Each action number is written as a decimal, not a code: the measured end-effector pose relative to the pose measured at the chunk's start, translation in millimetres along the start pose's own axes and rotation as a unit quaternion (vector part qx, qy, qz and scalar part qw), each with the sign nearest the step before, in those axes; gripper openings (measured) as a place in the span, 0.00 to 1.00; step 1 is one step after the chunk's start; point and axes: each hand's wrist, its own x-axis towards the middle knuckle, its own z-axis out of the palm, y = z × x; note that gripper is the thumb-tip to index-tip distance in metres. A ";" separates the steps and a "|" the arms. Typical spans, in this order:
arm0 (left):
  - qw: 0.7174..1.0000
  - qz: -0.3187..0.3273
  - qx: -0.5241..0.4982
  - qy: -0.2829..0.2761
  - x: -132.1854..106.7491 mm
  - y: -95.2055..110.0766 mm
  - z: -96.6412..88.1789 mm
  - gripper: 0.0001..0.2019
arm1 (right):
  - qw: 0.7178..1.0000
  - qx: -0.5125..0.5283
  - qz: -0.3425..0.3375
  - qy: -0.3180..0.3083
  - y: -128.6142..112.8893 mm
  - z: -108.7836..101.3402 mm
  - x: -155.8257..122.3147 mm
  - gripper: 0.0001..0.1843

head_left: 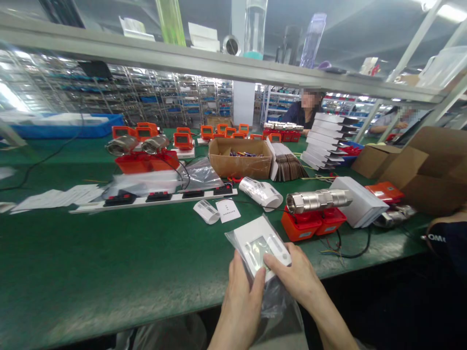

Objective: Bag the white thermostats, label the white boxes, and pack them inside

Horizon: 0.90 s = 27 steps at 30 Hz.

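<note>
Both hands hold a clear plastic bag [273, 296] at the front edge of the table. Inside it lie a flat white sheet or booklet [251, 228] and a white device [276, 249] with a small grey display. My left hand [241, 296] grips the bag from its left side, thumb on the front. My right hand [295, 272] grips the right side, its thumb pressed over the display. The bag's loose end hangs below my hands. Just beyond it, two orange-red housings [301, 227] with silver metal fittings [317, 200] on top rest on the green table.
A cardboard box [241, 167] with small parts stands mid-table, beside brown-edged cards [288, 165] and stacked white cartons [324, 141]. Left are a white strip with black pieces [156, 200] and papers [62, 197]. A shelf [182, 56] crosses overhead. A co-worker [308, 107] sits opposite.
</note>
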 end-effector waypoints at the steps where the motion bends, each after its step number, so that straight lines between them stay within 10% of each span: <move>1: 1.000 -0.007 -0.006 0.003 -1.7 -0.4 -1.8 0.28 | 1.000 0.022 0.010 -0.011 -3.8 1.4 -0.1 0.22; 8: 0.991 -0.087 -0.090 -0.040 -13.3 -16.7 -31.2 0.32 | 0.980 0.169 -0.092 -0.055 -24.1 5.2 -14.9 0.31; 15: 0.980 0.012 0.134 0.147 -6.2 -21.6 -82.2 0.42 | 0.957 0.058 -0.273 -0.082 -27.3 -0.1 -22.3 0.29; 27: 0.988 0.095 0.071 -0.099 27.3 -25.6 -103.0 0.30 | 0.967 0.135 -0.162 -0.141 -21.8 0.0 -11.4 0.29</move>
